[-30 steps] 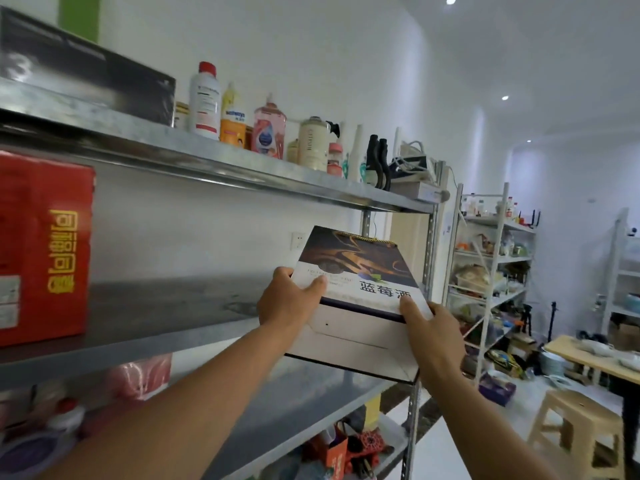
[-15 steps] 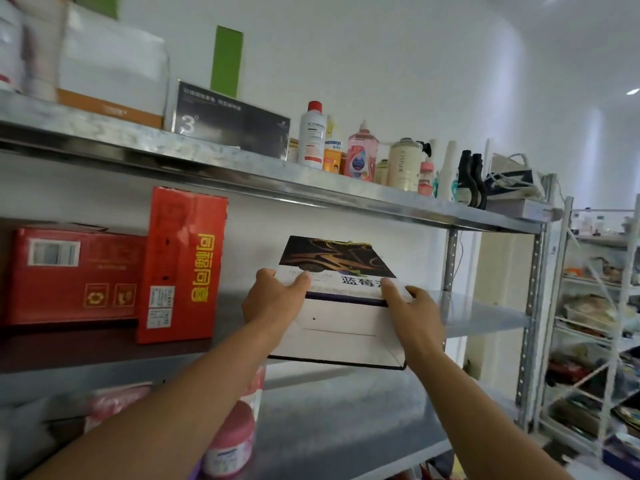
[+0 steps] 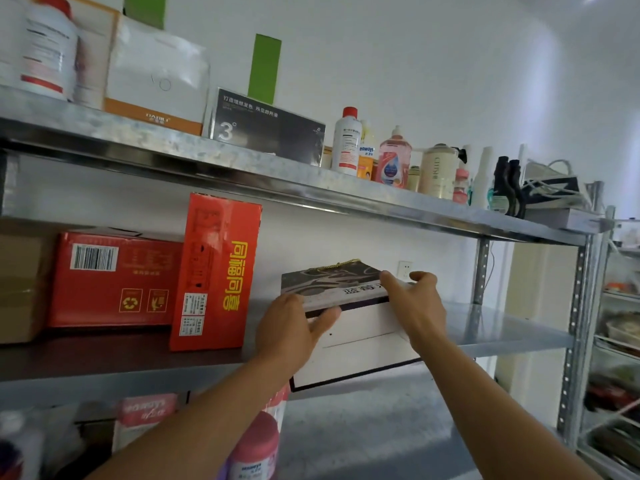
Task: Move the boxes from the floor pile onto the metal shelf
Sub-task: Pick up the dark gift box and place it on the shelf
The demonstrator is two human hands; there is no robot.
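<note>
A white box with a dark patterned lid [image 3: 353, 327] is at the front edge of the middle metal shelf [image 3: 502, 327], partly on it and overhanging toward me. My left hand [image 3: 291, 327] holds its left side, thumb across the front just under the lid. My right hand [image 3: 415, 306] grips its right side, fingers lying over the lid. To the left, an upright red box with yellow characters [image 3: 216, 271] and a wide red box with a barcode label [image 3: 114, 278] stand on the same shelf.
The upper shelf [image 3: 242, 168] carries a dark box marked 3 [image 3: 266, 128], a white box [image 3: 156, 77] and a row of bottles [image 3: 394, 164]. Pink bottles [image 3: 256, 448] stand on the lower shelf. A second rack [image 3: 620, 323] is at the right. Bare shelf lies right of the held box.
Both hands have pushed the white box forward and up onto the middle shelf's edge. My view has swung left and closer, bringing the red boxes fully into sight.
</note>
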